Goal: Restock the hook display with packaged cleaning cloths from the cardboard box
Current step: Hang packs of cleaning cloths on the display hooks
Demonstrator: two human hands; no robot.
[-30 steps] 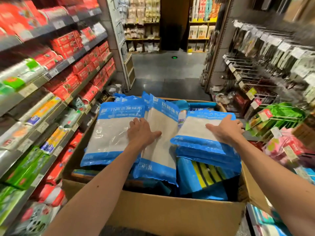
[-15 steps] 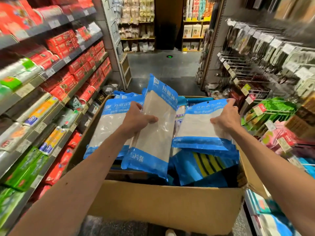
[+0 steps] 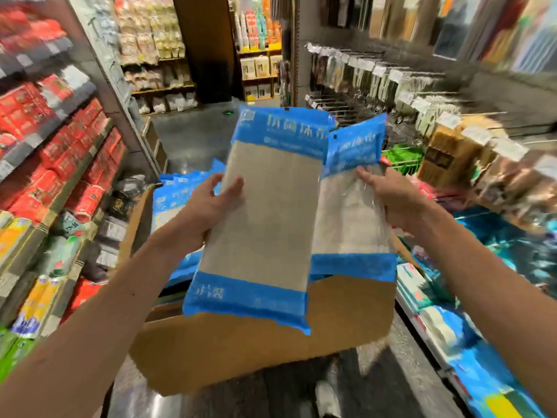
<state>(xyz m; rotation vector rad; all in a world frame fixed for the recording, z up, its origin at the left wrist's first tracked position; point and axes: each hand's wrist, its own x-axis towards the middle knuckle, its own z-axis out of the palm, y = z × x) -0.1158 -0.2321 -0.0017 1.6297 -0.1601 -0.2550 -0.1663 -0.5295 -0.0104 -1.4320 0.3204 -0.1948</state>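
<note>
Both lifted packs carry a blue band at the top and another at the bottom, printed with white Chinese characters. The motion blur leaves them too soft to read with certainty. No brand name can be made out. Each top band has a small dark hanging hole near its upper edge. Between the bands, clear film shows a grey-beige cloth.

The left hand (image 3: 208, 206) grips the left pack (image 3: 262, 224) by its left edge, thumb lying across the front and fingers curled behind. The pack stands nearly upright, tilted slightly to the right, above the cardboard box (image 3: 262, 354). The right hand (image 3: 394, 200) holds the right pack (image 3: 352, 218) by its right edge, with fingertips on the front film; how the other fingers lie behind it is hidden. This pack sits just behind and to the right of the first, and their inner edges overlap.

Two packs are in the air, one in each hand. There is one box, open at the top, low in the middle of the aisle. More of the same blue-topped packs (image 3: 168, 203) stand in its left side, too overlapped to count. The hook display (image 3: 376, 86) fills the right side, with several rows of pegs carrying hanging goods and pale price tags, all blurred. On the left, shelves (image 3: 75, 164) hold many red packets (image 3: 48, 146) and below them yellow and green ones. One shoe (image 3: 327, 398) shows on the dark floor near the bottom edge.
</note>
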